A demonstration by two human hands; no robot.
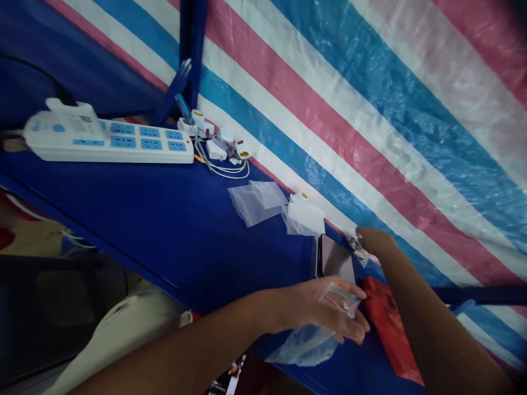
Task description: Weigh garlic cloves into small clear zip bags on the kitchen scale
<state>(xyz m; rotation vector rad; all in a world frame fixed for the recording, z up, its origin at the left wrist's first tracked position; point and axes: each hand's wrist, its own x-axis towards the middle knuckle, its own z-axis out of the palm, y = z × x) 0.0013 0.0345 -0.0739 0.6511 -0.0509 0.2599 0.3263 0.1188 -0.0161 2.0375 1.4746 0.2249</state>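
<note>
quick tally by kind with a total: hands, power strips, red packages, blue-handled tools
Hands: 2, the left hand and right hand
Power strip: 1
Red package: 1
Blue-handled tool: 1
Total: 5

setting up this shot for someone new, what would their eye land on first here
First, probably the striped sheet in red, white and blue, filling the background beyond the blue table. Next, the white power strip at the table's far left. Then the red bag at lower right, near the left hand with a clear packet against it.
</note>
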